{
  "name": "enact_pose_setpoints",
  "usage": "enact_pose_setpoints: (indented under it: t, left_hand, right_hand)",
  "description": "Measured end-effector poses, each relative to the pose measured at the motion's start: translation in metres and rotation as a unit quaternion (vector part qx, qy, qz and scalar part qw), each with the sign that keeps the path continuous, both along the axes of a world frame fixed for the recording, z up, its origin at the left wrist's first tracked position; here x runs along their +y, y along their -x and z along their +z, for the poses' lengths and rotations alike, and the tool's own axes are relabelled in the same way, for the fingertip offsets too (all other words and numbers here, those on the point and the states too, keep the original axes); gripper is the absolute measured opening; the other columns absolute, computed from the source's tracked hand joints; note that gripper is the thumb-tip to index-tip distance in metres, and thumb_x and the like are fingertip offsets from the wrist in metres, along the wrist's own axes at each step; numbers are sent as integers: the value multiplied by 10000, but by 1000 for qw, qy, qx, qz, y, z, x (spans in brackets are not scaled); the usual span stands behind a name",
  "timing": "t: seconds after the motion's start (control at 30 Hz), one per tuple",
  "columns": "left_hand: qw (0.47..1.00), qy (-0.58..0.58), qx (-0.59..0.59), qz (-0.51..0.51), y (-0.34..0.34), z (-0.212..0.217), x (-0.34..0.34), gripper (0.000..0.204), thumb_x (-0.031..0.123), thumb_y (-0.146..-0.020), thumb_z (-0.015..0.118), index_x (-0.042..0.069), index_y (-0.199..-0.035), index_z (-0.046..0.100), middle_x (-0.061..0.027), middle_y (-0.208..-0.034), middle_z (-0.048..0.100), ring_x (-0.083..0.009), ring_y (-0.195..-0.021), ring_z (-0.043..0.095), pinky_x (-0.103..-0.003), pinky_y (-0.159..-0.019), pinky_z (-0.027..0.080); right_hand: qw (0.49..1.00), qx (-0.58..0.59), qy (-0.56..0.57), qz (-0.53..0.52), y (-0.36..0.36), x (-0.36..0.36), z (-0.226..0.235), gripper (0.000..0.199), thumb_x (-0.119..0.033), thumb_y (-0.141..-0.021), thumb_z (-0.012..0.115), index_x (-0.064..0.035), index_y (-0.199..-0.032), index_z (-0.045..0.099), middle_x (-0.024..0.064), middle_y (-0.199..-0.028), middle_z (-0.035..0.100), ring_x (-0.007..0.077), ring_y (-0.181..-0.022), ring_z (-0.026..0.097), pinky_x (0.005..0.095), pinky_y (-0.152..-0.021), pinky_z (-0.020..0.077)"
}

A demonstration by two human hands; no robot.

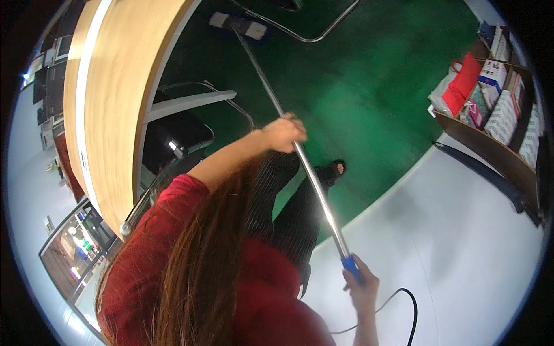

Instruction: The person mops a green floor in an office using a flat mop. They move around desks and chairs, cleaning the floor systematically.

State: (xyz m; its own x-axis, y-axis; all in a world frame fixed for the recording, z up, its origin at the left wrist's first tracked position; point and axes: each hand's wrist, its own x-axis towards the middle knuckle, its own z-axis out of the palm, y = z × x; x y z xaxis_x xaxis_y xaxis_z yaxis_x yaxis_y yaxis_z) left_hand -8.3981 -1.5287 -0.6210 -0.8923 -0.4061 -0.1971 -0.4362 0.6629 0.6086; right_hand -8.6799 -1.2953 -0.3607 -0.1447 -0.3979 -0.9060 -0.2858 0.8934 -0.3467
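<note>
The mop pole (288, 135) is seen as smooth, glossy metal with a blue plastic grip (350, 266). The left desk (115, 98) is finished in matt wood, and the floor (369, 81) in glossy green.

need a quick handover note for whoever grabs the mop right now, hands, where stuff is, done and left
Left hand: wrapped round the middle of the long silver metal mop pole.
Right hand: closed on the pole's blue end grip.
Flat grey mop head: on the green floor, beside the curved wooden counter, under a chrome chair frame.
Done: cannot tell which floor has been mopped.
Left: likely the green floor; mind the black cable on the white floor.
</note>
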Motion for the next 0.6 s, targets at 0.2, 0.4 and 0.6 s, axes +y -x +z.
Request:
enact_pose_setpoints:
  t: [0.2,0.4,0.6]
  left_hand:
    - [936,58,-249,242,-103,-86,-70,289,105,-694,663,128,-959,550,-40,-1168,533,-229,-1263,382,-609,-1056,165]
    - [874,161,-228,399,-169,-137,-137,338,51,-721,593,138,-1042,532,-28,-1307,444,-230,-1317,300,-617,-1038,200]
    - [865,146,-254,408,-217,-151,-145,327,87,-749,608,139,-1062,527,-58,-1334,414,-261,-1308,307,-573,-1036,249]
  right_hand:
    - [965,-64,165,192,-88,-99,-172,426,-191,-848,591,-60,-1239,483,222,-886,630,378,-735,630,430,-610,499]
    - [817,-127,451,336,-155,-212,-319,417,-180,-877,522,-42,-1264,451,207,-1141,539,376,-1011,544,419,-852,442]
    - [877,-110,384,266,-207,-236,-321,442,-173,-841,546,-40,-1248,437,197,-1114,552,348,-1003,558,411,-847,460]
